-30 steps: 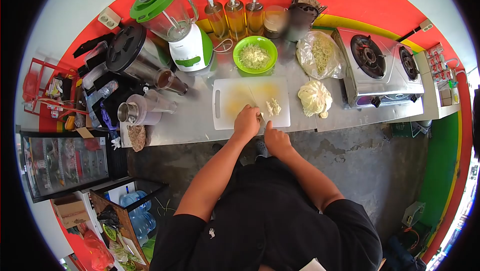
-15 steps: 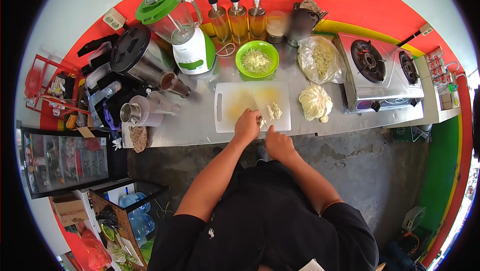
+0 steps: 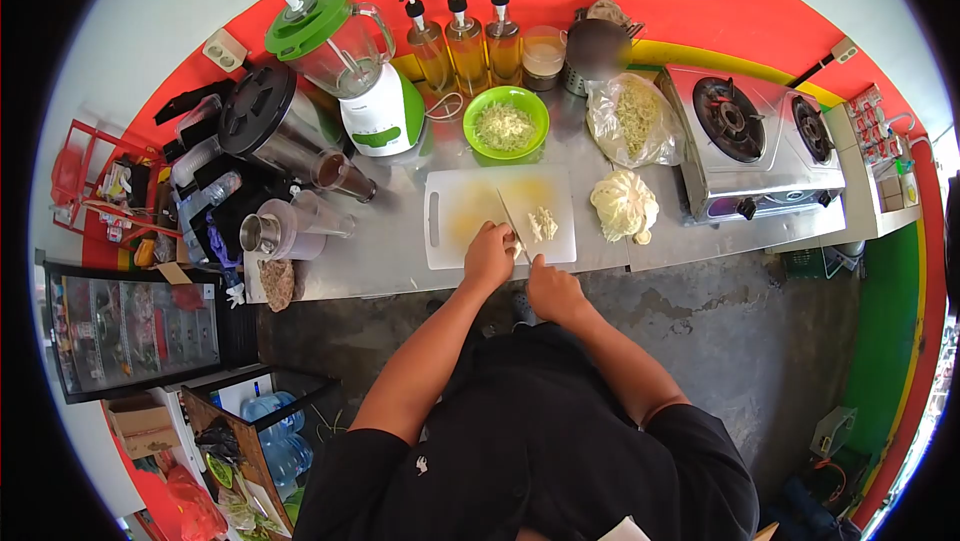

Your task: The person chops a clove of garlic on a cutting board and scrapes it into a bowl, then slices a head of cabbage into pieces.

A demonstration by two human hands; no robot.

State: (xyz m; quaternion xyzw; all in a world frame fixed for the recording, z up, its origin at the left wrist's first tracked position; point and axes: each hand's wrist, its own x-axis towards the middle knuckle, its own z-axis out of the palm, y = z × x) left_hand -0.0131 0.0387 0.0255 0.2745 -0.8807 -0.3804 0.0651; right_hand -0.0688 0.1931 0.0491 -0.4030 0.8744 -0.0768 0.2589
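A white cutting board (image 3: 455,203) lies at the counter's front edge, yellow-stained in its middle. Closed around the handle of a knife (image 3: 511,217) is my right hand (image 3: 557,293); the blade points away from me over the board. Just left of the blade, my left hand (image 3: 489,259) has its fingers curled on a pale piece of cabbage (image 3: 517,250), mostly hidden. Chopped cabbage (image 3: 543,224) forms a small pile to the right of the blade. A partly cut cabbage head (image 3: 622,204) rests right of the board. Behind the board, a green bowl (image 3: 470,139) contains shredded cabbage (image 3: 505,128).
A plastic bag of shreds (image 3: 634,121) lies beside the two-burner stove (image 3: 745,188). A blender (image 3: 378,113), several pump bottles (image 3: 465,53) and a clear-lidded tub (image 3: 543,53) line the back. Steel containers and cups (image 3: 345,176) crowd the left.
The whole view has shifted slightly. The knife blade now shows its thin edge, more upright, where its flat side faced up before. Both hands keep about the same place.
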